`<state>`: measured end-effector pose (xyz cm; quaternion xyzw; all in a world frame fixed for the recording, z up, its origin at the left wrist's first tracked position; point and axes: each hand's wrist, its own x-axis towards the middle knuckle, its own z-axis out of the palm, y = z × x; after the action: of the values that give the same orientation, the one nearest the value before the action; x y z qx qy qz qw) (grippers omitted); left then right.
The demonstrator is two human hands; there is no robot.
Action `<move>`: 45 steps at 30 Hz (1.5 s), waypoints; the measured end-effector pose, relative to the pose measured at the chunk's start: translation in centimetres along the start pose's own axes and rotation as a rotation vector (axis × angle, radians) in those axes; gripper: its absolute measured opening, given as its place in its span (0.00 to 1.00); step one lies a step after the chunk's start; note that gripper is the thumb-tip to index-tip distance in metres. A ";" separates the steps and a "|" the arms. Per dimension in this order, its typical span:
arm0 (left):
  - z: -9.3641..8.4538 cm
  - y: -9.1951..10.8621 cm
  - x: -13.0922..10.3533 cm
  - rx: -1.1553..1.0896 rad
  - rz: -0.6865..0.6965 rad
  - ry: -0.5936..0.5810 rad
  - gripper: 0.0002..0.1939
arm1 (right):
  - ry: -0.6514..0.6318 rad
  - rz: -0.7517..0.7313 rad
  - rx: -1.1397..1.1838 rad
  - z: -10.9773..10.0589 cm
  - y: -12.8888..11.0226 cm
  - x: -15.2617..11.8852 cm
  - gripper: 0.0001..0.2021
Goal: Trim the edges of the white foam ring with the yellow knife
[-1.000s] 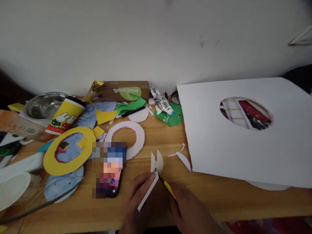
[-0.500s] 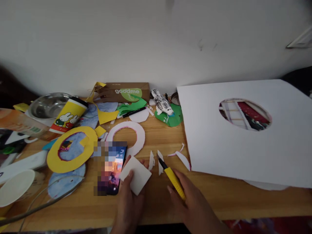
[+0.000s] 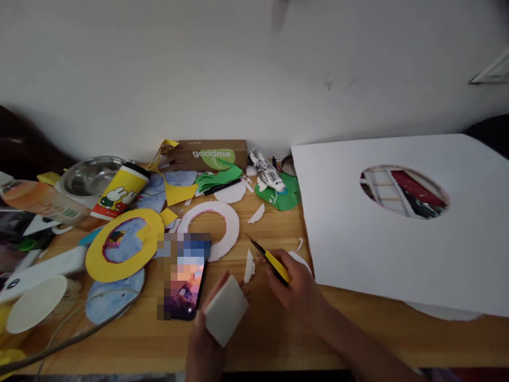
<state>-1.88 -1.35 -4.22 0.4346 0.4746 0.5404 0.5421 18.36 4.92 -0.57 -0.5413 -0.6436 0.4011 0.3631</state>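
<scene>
The squared white foam piece (image 3: pixel 226 310) lies across the left hand's (image 3: pixel 207 339) half-curled fingers, above the bench's (image 3: pixel 270 350) near edge — the right hand (image 3: pixel 296 284) closes round a yellow-and-black craft knife (image 3: pixel 276 266).

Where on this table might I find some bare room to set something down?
Bare wood shows on the table in front of the white board, and between the left hand and the cable. A smaller patch lies between white ring and board, beyond the knife. It is crowded around the yellow ring and steel bowl.
</scene>
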 end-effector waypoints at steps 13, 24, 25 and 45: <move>0.9 0.5 1.2 1.210 0.354 -0.195 0.47 | 0.137 0.198 0.249 -0.5 0.1 -2.2 0.19; 0.0 0.6 3.1 1.208 0.477 0.014 0.37 | 0.190 0.179 -0.129 -0.4 2.2 -2.8 0.18; -1.3 0.8 3.1 1.280 0.478 0.196 0.35 | 0.190 0.164 -0.152 -0.3 2.5 -2.6 0.17; -6.3 3.5 6.6 1.603 0.114 0.539 0.45 | 0.388 -0.251 -0.653 1.5 4.7 -2.4 0.20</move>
<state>-8.90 5.09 -2.15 0.5672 0.8044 0.1523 -0.0894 19.25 2.82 -5.55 -0.6111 -0.7179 0.0181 0.3329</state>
